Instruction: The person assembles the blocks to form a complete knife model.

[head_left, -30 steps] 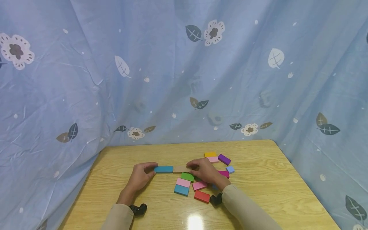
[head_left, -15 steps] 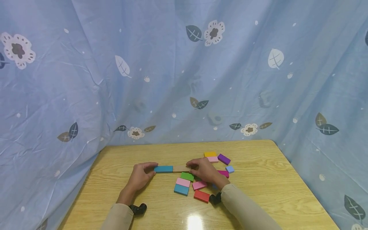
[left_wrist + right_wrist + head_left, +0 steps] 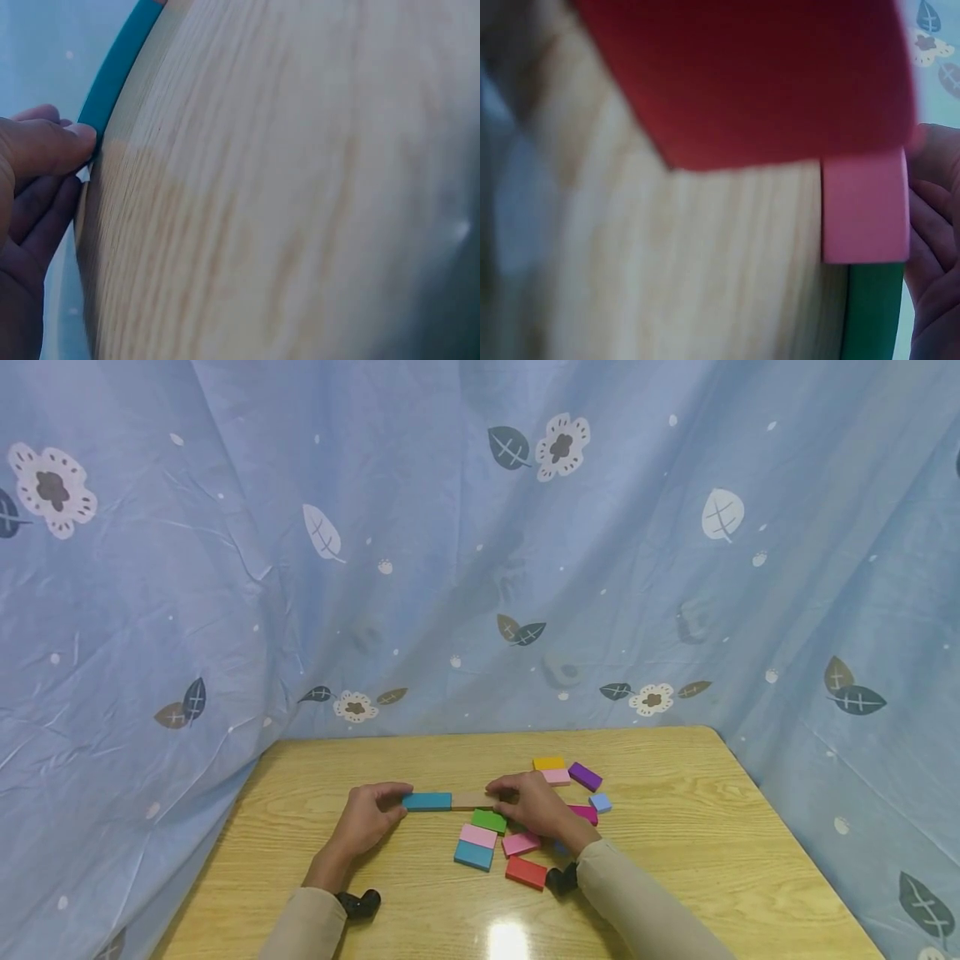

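Note:
A blue block (image 3: 427, 802) and a tan wooden block (image 3: 468, 802) lie end to end in a row on the table, touching. My left hand (image 3: 366, 820) pinches the blue block's left end; in the left wrist view the thumb (image 3: 64, 146) presses against it. With thumb and fingertips my right hand (image 3: 536, 803) holds the tan block's right end, which it covers. In the right wrist view that hand is partly hidden behind a red block (image 3: 780, 75) and a pink block (image 3: 866, 210). Just below the tan block lies a green block (image 3: 489, 822).
Near the green block lie a light pink block (image 3: 478, 836) and another blue block (image 3: 474, 856). Behind and right of my right hand are an orange block (image 3: 548, 763), a purple block (image 3: 585, 776), a small light blue block (image 3: 600, 802) and a magenta block (image 3: 585, 814). A curtain (image 3: 420, 568) hangs behind the table.

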`<state>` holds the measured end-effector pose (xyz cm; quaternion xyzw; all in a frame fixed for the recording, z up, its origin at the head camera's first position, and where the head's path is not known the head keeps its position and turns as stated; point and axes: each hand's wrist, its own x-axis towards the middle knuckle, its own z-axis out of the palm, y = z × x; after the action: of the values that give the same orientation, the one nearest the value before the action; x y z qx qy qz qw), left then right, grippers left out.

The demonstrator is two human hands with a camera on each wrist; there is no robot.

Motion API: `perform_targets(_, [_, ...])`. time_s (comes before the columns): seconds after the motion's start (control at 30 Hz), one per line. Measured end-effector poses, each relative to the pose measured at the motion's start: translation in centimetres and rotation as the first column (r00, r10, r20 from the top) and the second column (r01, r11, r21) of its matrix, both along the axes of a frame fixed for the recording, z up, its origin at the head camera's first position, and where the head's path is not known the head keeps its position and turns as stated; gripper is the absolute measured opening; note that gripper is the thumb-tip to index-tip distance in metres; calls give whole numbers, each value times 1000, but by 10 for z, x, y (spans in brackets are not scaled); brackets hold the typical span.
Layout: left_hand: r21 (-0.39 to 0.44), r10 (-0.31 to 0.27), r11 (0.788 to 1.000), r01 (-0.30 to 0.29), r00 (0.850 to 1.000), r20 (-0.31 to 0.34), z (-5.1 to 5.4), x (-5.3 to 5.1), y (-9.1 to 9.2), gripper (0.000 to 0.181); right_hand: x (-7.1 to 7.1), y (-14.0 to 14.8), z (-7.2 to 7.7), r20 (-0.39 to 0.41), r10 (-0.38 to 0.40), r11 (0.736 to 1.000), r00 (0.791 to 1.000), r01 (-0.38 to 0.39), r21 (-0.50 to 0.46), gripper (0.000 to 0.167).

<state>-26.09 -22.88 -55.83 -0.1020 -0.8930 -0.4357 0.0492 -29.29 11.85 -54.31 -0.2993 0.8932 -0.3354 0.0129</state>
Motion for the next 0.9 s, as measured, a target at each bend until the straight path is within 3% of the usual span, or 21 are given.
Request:
perform_targets(0.37, [-10,-23,1000,23,1000,-13,3,-1,-1,38,-4,8,7,6,34,999,999,-34,0,35])
perform_targets(0.6, [-14,-31,999,31,999,-6,1,-2,-1,39,-2,49,16,131,-15,988,991,35,-153,36])
perform_targets(0.9, [-2,-33,999,33,999,-13,1,0,-1,38,4,87,6,100,-51,992,994,63,-112,29])
